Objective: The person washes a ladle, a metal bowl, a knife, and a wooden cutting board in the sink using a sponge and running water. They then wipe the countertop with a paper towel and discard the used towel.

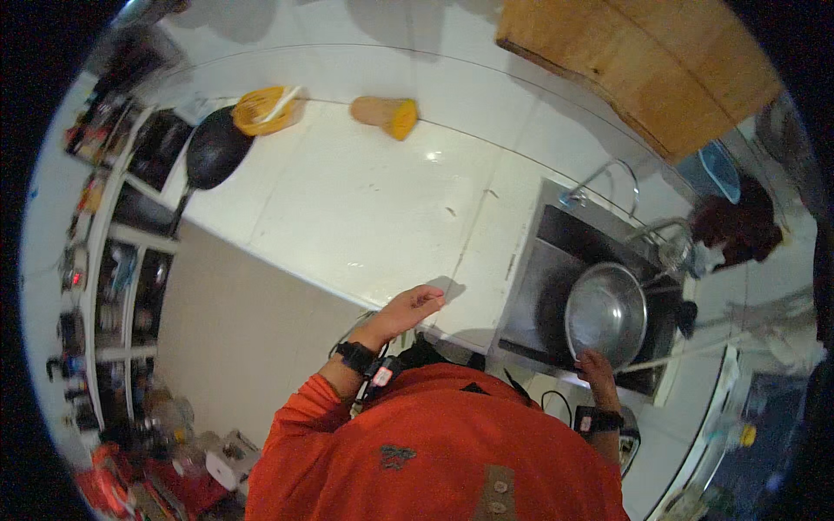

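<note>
My right hand holds the near rim of a round stainless steel basin. The basin is over the right part of a metal sink; I cannot tell whether its base touches the sink floor. Its inside looks shiny, with no food visible in it. Over the front edge of the white countertop, left of the sink, is my left hand, holding nothing, its fingers loosely bent and thumb apart. Beyond the sink stands a curved metal faucet, and a second tap fitting is beside the basin.
A cut squash lies against the back wall. Left of it are a yellow basket and a dark frying pan, its handle past the counter edge. A large wooden panel juts in above a blue container. Crowded shelves line the left.
</note>
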{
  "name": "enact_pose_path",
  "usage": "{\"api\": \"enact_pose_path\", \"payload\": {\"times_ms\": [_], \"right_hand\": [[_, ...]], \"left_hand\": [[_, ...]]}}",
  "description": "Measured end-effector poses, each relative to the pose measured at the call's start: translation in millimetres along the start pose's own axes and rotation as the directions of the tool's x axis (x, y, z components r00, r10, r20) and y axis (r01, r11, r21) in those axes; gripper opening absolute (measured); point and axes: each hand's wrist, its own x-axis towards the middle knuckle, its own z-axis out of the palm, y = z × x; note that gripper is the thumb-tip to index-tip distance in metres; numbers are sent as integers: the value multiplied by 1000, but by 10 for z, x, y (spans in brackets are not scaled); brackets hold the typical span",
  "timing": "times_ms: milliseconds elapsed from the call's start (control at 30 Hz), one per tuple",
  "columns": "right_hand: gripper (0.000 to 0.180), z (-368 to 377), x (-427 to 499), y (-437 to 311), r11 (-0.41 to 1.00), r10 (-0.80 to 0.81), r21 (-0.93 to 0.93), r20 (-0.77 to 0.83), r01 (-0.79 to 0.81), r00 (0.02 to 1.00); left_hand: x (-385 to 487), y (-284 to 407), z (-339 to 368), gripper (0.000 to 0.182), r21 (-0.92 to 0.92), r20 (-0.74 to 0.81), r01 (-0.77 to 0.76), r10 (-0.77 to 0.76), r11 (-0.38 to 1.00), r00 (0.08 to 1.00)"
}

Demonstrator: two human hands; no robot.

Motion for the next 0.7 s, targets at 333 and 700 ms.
{"api": "enact_pose_path", "payload": {"times_ms": [333,700], "right_hand": [[31,-25,375,65,955,-211,-160,228,250,950],[15,605,-270,26,710,-621,-349,98,611,778]], "left_hand": [[-318,-310,766,44,-38,-130,3,-8,999,991],[-1300,-193,1029,37,-29,-272,143,-146,989,951]]}}
